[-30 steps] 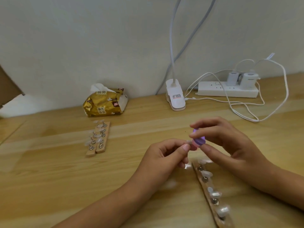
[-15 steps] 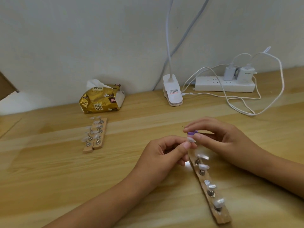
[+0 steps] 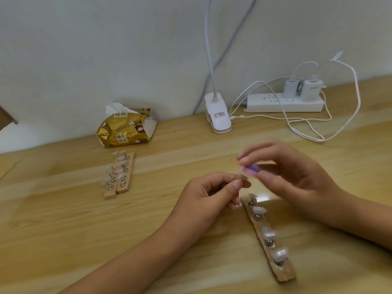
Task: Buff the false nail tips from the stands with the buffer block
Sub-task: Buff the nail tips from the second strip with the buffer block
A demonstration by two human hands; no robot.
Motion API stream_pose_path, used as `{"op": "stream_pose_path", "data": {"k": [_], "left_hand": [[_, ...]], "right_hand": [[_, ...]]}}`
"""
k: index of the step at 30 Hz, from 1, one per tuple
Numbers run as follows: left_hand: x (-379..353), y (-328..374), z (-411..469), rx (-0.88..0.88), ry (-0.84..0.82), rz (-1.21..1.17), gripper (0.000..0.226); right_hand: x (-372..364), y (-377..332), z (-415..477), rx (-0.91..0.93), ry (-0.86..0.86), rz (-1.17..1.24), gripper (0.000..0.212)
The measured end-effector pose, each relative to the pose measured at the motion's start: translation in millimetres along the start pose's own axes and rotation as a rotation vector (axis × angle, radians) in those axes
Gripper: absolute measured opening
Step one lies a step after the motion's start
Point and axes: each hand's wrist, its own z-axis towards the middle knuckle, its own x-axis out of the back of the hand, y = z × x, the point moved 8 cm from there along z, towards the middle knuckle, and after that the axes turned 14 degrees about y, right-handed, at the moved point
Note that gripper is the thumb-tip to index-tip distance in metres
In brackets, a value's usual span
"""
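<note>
Left hand [image 3: 212, 195] grip pinching nail tip [image 3: 243, 177], right hand [image 3: 292, 175] grip holding buffer block [image 3: 252, 169] just beside it (blurred), one stand [image 3: 267, 244] near the hands, two stands [image 3: 123, 187] well apart leftward, wooden surface [image 3: 152, 183] between, tissue pack [image 3: 125, 129] at wall [image 3: 106, 49].

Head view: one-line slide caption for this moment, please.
Left hand pinches a nail tip while the right hand holds the buffer block close to it, near a wooden stand.
</note>
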Motion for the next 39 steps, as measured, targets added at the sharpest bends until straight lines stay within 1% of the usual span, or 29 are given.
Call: {"op": "stream_pose_path", "data": {"k": [1,2,4,5,7,9,10,12,13,16,17,20,21,24,25,28,30,32,33,36,39], "left_hand": [[0,0,0,-0.002,-0.004,0.005,0.019],[-1,0,-1,-0.003,-0.008,0.007,0.020],[-1,0,-1,-0.003,-0.015,-0.003,0.021],[-2,1,-2,-0.001,-0.018,-0.007,0.022],[-2,1,-2,-0.002,-0.019,-0.005,0.022],[-2,1,-1,-0.005,-0.019,0.009,0.019],[-2,0,-1,0.001,-0.018,0.010,0.017],[-2,-2,-1,0.011,-0.017,0.009,0.016],[-2,-1,-2,0.008,-0.018,0.011,0.016],[-1,1,-2,-0.007,-0.015,0.011,0.018],[-1,1,-1,-0.008,-0.010,0.014,0.017],[0,-1,0,0.002,0.006,-0.001,0.017],[1,-1,0,0.004,0.008,-0.008,0.018],[0,0,0,0.004,0.006,-0.015,0.017],[0,0,0,0.004,0.007,-0.015,0.018],[1,0,0,0.012,0.007,-0.028,0.021],[1,0,1,0.023,0.013,-0.036,0.021],[1,-2,1,0.039,0.019,-0.044,0.016],[1,-3,1,0.046,0.021,-0.045,0.012],[3,-4,1,0.064,0.034,-0.054,0.007],[4,-4,2,0.094,0.052,-0.088,0.004]], "right_hand": [[-4,3,-1,-0.010,-0.034,-0.031,0.021],[-5,9,-1,-0.062,-0.042,-0.043,0.018],[-1,18,1,-0.171,0.001,-0.005,0.020],[1,17,2,-0.165,0.026,0.018,0.020],[2,7,2,-0.060,0.037,0.012,0.018],[-4,2,-1,0.034,-0.023,-0.045,0.022],[-6,5,-2,0.016,-0.041,-0.062,0.022],[-4,11,0,-0.076,-0.024,-0.036,0.020],[-2,10,1,-0.074,-0.011,-0.036,0.020],[-3,-3,0,0.106,-0.010,-0.144,0.023],[-3,-3,0,0.133,-0.013,-0.166,0.023],[1,10,2,-0.014,0.014,-0.128,0.021],[2,8,3,-0.012,0.027,-0.121,0.020],[1,-2,1,0.092,0.048,-0.107,0.021],[1,0,1,0.071,0.049,-0.086,0.020],[6,13,2,-0.089,0.094,0.001,0.016],[9,11,3,-0.080,0.110,0.015,0.015],[3,5,2,-0.015,0.059,-0.023,0.020],[1,7,1,-0.024,0.036,-0.038,0.021],[1,17,0,-0.173,0.055,0.001,0.021],[2,12,-1,-0.135,0.069,0.013,0.022]]}}
